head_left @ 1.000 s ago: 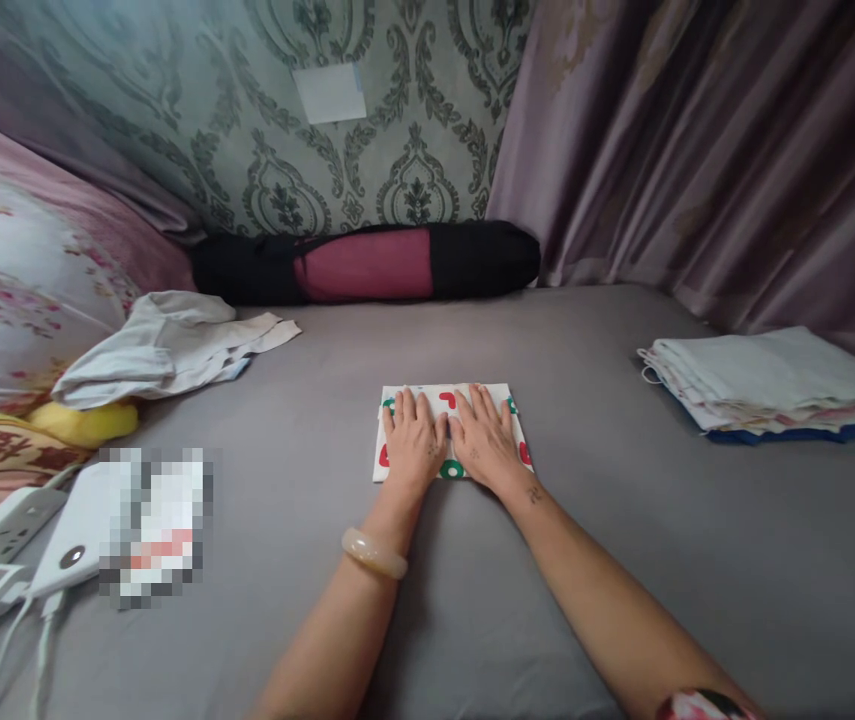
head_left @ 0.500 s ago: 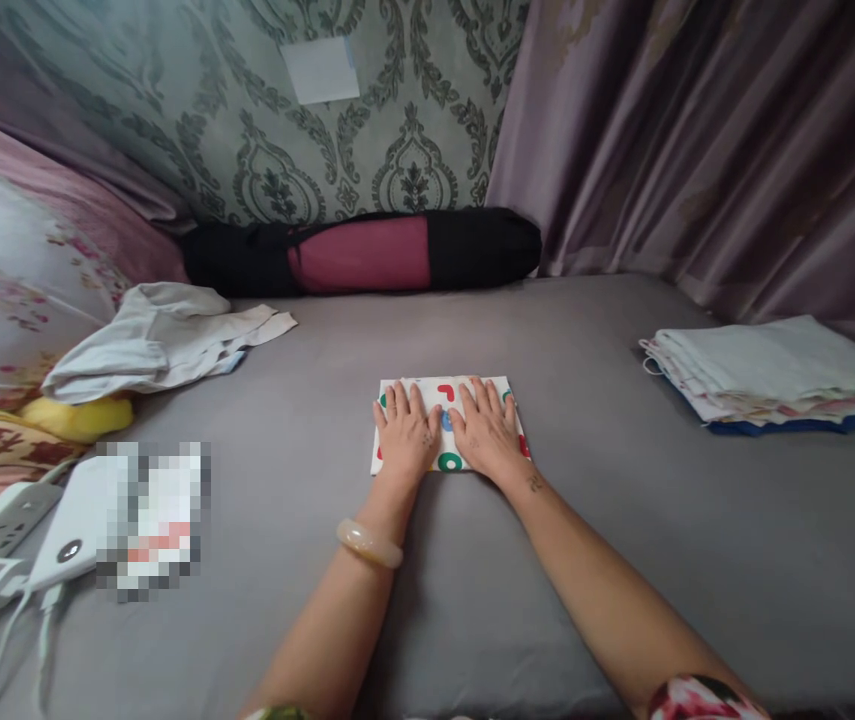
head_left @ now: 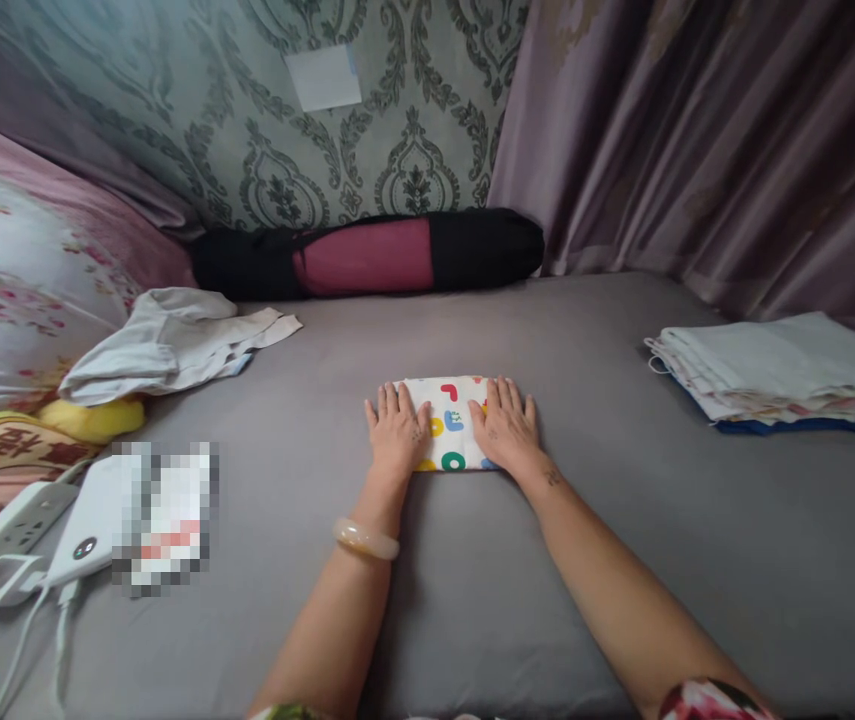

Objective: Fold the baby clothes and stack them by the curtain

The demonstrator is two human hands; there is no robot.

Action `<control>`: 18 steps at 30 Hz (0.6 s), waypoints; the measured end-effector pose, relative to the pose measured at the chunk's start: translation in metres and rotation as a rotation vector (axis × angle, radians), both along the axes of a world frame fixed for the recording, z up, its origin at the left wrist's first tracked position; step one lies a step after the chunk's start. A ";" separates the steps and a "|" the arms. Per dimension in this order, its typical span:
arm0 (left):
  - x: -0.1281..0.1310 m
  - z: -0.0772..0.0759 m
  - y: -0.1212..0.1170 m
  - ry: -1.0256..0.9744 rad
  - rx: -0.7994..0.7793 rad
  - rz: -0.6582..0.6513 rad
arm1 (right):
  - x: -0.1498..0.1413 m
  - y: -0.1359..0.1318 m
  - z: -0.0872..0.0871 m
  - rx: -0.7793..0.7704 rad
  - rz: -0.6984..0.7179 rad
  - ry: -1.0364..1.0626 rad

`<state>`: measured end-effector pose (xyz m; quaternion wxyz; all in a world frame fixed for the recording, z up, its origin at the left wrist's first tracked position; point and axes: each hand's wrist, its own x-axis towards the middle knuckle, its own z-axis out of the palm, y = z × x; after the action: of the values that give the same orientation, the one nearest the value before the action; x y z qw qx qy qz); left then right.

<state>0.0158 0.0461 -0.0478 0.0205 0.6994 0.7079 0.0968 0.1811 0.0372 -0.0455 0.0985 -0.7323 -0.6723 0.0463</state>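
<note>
A folded white cloth (head_left: pixel 451 440) with colourful printed letters and shapes lies flat on the grey sheet in front of me. My left hand (head_left: pixel 397 428) rests palm down over its left edge, fingers stretched out and pointing away from me. Over the right edge lies my right hand (head_left: pixel 508 425), also flat with its fingers extended. The middle of the cloth shows between my two thumbs. Its left and right edges are hidden beneath the hands. A pale bangle (head_left: pixel 365 540) circles my left wrist.
At the right sits a stack of folded cloths (head_left: pixel 779 365). A crumpled light garment (head_left: pixel 164 345) lies at the left, behind a white power bank (head_left: pixel 101 515) and a power strip (head_left: pixel 11 530) with cables. A long black and maroon bag (head_left: pixel 367 258) lies along the wall.
My hands have moved apart, outward to the cloth's left and right edges, uncovering more of its middle. The view has shifted slightly.
</note>
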 end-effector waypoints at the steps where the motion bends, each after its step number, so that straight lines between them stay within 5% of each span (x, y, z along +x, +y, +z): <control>1: 0.000 0.000 0.000 0.000 -0.005 0.002 | 0.000 0.000 -0.001 -0.003 0.001 -0.002; 18: -0.013 0.005 0.001 -0.091 -0.106 0.022 | 0.008 0.003 -0.004 -0.036 -0.055 -0.007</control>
<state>0.0024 0.0476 -0.0432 0.0887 0.6844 0.7179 0.0912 0.1894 0.0398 -0.0492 0.0840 -0.7522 -0.6514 0.0532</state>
